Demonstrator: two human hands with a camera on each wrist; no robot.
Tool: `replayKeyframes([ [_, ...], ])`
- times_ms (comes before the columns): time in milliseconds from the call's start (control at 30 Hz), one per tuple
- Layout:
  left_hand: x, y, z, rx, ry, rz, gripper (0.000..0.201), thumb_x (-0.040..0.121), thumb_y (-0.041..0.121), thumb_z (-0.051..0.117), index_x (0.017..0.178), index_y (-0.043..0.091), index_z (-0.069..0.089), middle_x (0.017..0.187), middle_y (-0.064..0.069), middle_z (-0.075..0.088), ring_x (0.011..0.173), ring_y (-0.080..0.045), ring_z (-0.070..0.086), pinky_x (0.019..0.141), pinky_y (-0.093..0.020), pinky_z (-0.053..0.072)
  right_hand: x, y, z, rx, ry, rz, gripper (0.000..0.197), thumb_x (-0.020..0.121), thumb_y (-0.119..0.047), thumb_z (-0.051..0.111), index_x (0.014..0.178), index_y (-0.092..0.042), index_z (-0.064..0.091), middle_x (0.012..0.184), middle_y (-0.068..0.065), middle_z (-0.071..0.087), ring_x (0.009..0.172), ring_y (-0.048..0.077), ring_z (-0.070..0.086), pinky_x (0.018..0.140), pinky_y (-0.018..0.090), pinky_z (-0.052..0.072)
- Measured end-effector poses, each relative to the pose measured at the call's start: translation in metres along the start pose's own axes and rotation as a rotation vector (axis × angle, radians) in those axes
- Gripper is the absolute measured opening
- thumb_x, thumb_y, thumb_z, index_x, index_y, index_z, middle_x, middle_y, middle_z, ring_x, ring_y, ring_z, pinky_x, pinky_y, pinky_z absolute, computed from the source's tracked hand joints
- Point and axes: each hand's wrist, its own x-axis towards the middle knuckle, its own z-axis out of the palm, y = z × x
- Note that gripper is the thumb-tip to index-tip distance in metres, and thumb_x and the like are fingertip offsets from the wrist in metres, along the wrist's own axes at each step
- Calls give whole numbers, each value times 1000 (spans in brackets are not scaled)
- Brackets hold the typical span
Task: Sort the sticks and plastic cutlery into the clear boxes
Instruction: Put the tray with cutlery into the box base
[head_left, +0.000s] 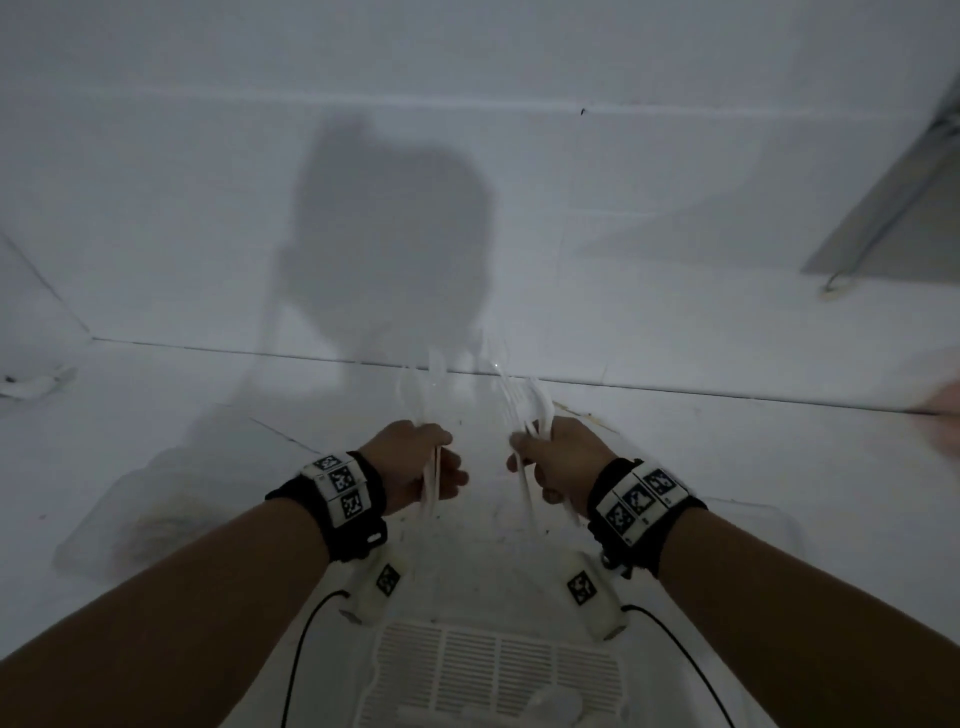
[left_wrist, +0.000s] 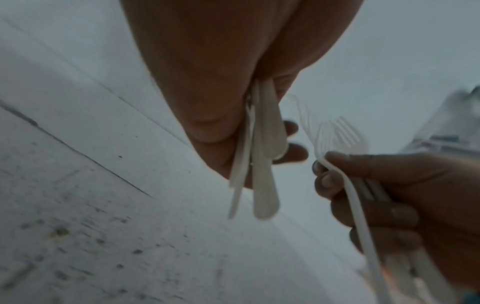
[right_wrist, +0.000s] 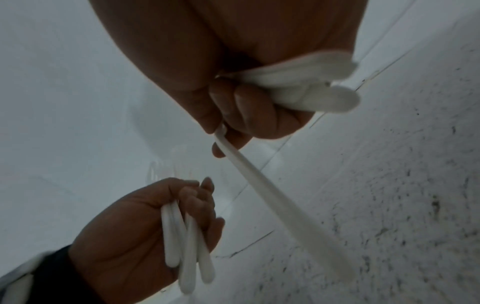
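- My left hand (head_left: 421, 462) fist-grips a bundle of white cutlery handles (right_wrist: 187, 253), raised off the white floor (head_left: 156, 405).
- My right hand (head_left: 558, 457) grips white forks (left_wrist: 335, 135), just beside.

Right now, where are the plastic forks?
The plastic forks are gripped in the right hand, tines pointing up and away, right of the left hand in the head view.

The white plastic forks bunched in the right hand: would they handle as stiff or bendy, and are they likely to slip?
Probably light and a bit springy: the forks are thin white plastic with long slim handles. They may slide against each other, since the right hand bunches several smooth handles in one grip and one handle already splays out from the rest. The tines look thin, so likely easy to snap.
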Motion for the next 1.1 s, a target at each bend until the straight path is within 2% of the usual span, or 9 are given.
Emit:
replayKeyframes([
  [67,-13,-3,2,-109,-99,59,10,101,20,52,95,12,54,64,-5,55,55,-22,56,61,-35,52,-16,-4,8,31,-35,3,27,99,-24,59,97,2,66,92,18,76,46,16,40,44,26,38],
  [167,-32,-13,13,-118,-134,182,25,100,41,54,92,17,49,58,3,37,48,-13,34,49,-25,34,-36,-7,25,51,-84,-6,25,99,-26,60,91,-3,67,91,20,75,46,16,38,45,26,36],
  [300,-53,-26,18,-9,-163,366,44,90,59,60,76,17,61,56,-2,40,46,-14,34,47,-25,31,-60,-10,49,135,-96,-43,26,97,-29,65,85,-6,68,74,12,70,44,15,36,46,25,33],
  [467,-72,-33,11,5,-230,413,29,93,31,66,84,5,70,61,-9,52,53,-19,47,49,-26,34,-79,-11,66,172,-70,-80,21,92,-18,68,71,-13,71,63,5,65,43,14,35,47,24,29],
  [600,-78,-35,6,-63,-217,356,33,96,34,62,86,3,69,64,-14,56,55,-22,51,50,-26,35,-86,-10,77,200,-35,-80,23,88,-25,74,66,-16,70,64,8,60,44,15,35,46,25,28],
  [733,-74,-33,-3,-202,-162,280,34,97,36,61,86,4,65,71,-14,60,65,-24,58,57,-32,42,-89,-11,76,261,7,-65,20,88,-24,68,75,-10,65,65,7,53,44,17,34,46,26,27],
  [833,-75,-31,-4,-216,-167,278,25,98,30,61,83,12,54,64,-7,51,55,-22,52,54,-31,43,-85,-18,76,351,110,-75,12,91,-17,57,88,-6,54,76,14,51,47,20,41,48,29,34],
  [967,-80,-28,10,-105,-203,380,26,97,36,60,87,13,63,64,-2,47,52,-16,45,49,-28,37,-79,-32,79,241,184,-120,32,97,-33,53,106,-2,57,94,12,64,74,24,60,63,40,54],
  [1100,-82,-22,26,-77,-227,437,22,98,31,57,95,15,71,69,-2,61,53,-15,47,49,-29,37,-70,-39,82,271,179,-71,56,81,-50,55,106,0,61,92,22,70,67,33,61,60,49,52],
])
